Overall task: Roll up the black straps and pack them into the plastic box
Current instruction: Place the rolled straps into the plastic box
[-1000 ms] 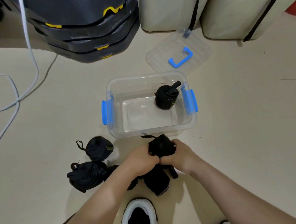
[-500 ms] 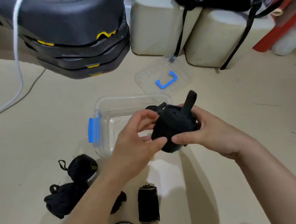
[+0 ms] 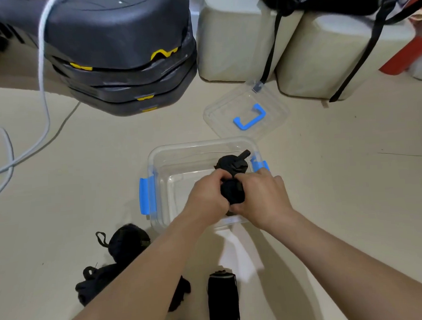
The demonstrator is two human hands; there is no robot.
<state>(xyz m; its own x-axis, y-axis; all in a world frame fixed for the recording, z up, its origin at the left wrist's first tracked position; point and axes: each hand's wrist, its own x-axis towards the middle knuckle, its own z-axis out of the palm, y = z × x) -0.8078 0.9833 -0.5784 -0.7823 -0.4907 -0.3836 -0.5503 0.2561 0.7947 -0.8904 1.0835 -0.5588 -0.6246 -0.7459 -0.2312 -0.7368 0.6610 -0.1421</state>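
Observation:
A clear plastic box (image 3: 156, 162) with blue side latches sits on the beige floor. One rolled black strap (image 3: 231, 163) stands in its far right corner. Over the box's near right part, my left hand (image 3: 207, 199) and my right hand (image 3: 261, 198) both grip a second rolled black strap (image 3: 232, 191) between them. On the floor at the near left lie a rolled strap (image 3: 128, 242) with a loop and a loose heap of straps (image 3: 94, 286). Another rolled strap (image 3: 223, 298) lies near the bottom centre.
The box's clear lid (image 3: 271, 118) with a blue handle lies behind the box. Stacked dark cases (image 3: 119, 54) stand at the back left, two pale bags (image 3: 235, 36) with black straps at the back right. A white cable (image 3: 42, 78) trails on the left.
My hands lifted a rolled strap from the floor in front of the box, carried it up and forward, and now hold it low inside the box beside the first roll.

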